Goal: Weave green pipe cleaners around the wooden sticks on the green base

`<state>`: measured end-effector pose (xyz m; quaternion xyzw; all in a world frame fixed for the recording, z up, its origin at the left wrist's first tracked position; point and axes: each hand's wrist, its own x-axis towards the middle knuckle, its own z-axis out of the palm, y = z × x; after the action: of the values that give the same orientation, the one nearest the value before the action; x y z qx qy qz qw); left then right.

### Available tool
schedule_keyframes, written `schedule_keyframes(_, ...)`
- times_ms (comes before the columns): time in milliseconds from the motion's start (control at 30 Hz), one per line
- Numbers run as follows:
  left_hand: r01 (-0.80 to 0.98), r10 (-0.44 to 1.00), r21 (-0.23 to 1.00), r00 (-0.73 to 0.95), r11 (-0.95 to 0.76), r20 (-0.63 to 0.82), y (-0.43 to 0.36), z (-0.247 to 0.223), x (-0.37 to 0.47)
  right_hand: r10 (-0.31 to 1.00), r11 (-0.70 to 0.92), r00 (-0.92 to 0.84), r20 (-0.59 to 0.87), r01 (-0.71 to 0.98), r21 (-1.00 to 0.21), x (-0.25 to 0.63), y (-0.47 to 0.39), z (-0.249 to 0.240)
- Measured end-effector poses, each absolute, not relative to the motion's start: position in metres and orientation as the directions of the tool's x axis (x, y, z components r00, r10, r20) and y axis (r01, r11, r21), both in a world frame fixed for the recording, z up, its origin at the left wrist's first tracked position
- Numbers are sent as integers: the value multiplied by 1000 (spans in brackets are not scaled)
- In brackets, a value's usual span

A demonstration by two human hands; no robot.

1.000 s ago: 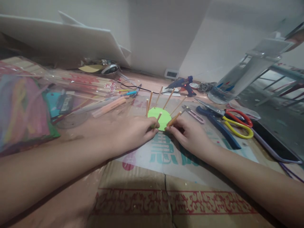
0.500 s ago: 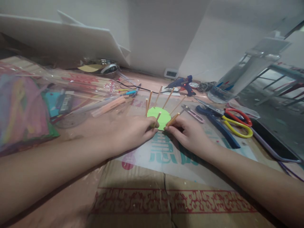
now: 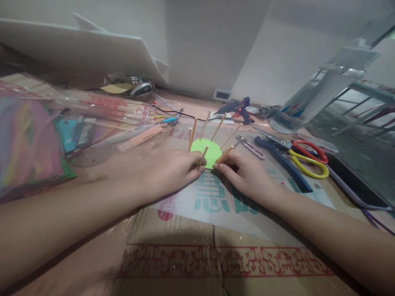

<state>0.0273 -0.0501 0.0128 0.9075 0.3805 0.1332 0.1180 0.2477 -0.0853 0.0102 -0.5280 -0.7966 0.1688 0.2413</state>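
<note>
A bright green disc (image 3: 210, 149) lies in front of me with several thin wooden sticks (image 3: 218, 126) standing around its rim, some leaning outward. At the disc's near left edge my left hand (image 3: 177, 168) is closed, thumb and fingers pinching the low end of a wooden stick (image 3: 205, 153). My right hand (image 3: 247, 170) pinches another wooden stick (image 3: 225, 154) at the near right edge, its top tilted to the right. Both sets of fingertips touch or nearly touch the disc's rim. The fingers hide the lower ends of these two sticks.
Right of the disc lie a small pink cutter (image 3: 251, 148), blue-handled pliers (image 3: 285, 166), scissors (image 3: 308, 158) and a phone (image 3: 358, 183). Behind stand a glue gun (image 3: 236, 109) and a clear bottle (image 3: 314, 90). Bagged sticks (image 3: 101, 105) and colourful bagged material (image 3: 31, 144) lie left.
</note>
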Motion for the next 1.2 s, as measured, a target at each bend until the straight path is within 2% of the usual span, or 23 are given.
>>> schedule_keyframes(233,659,724,323,673,-679,150,-51,12,26,929,369,-303,212,784,-499,248,-86,11)
schedule_keyframes(400,649,719,336,679,-683,149,-50,11,26,909,412,-318,269,778,-474,250,-93,13)
schedule_keyframes(567,641,712,340,687,-688,146,-50,12,25,860,481,-281,427,725,-492,251,-99,23)
schedule_keyframes(700,645,724,369,677,-669,130,-50,12,25,766,578,-290,573,700,-419,252,-104,32)
schedule_keyframes(800,639,724,385,678,-666,126,-50,13,25,741,597,-301,600,705,-383,254,-107,36)
schedule_keyframes(1000,648,742,419,663,-636,101,-51,15,25,765,571,-224,604,670,-475,263,-97,50)
schedule_keyframes(1067,644,741,427,664,-635,101,-51,15,25,757,573,-264,598,708,-413,266,-94,60)
schedule_keyframes(1200,646,742,432,664,-629,87,-51,13,26,693,632,-433,576,750,-196,269,-95,67)
